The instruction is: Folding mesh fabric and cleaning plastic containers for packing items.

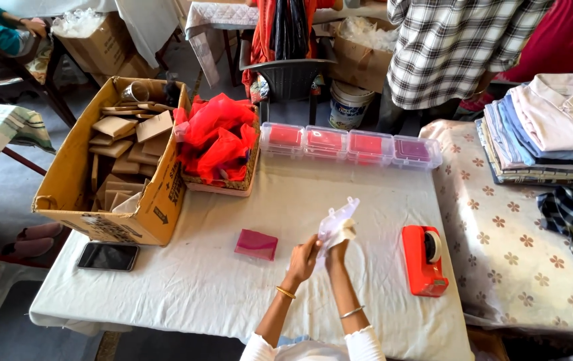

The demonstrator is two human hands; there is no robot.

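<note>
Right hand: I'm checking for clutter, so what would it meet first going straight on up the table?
Likely the row of clear boxes with red contents; the right hand holds a clear bag, depth uncertain.

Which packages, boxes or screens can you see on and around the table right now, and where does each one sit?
Open cardboard box: table's left edge, brown with black print, holding cardboard pieces.
Phone: beside that box, flat, screen dark.
Four clear plastic boxes: a row at the far edge, red and pink contents.
Clear plastic bag: held up by left hand and right hand.
White bucket: floor beyond the table, blue label.
</note>
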